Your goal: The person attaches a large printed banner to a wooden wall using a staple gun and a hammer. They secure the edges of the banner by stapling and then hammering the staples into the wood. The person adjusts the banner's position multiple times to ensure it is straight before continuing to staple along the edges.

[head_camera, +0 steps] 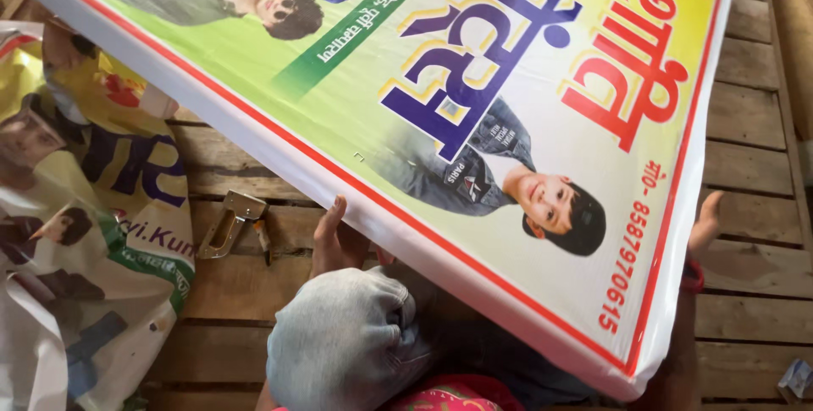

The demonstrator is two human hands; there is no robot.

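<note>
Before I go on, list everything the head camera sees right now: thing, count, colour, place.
Framed printed banner: one, green, yellow and white with a red border, tilted across the middle and top, edges wrapped in white.
Loose banner sheet: one, yellow, white and blue print, crumpled at the left.
Staple gun: one, dull metal, lying on the planks left of centre.
Wooden plank floor: brown boards under everything.
Small box: one, pale blue, bottom right corner.
Knee in grey cloth: one, bottom centre.
Left hand: under the frame's lower edge, fingers on it.
Right hand: at the frame's right edge, mostly hidden.
</note>
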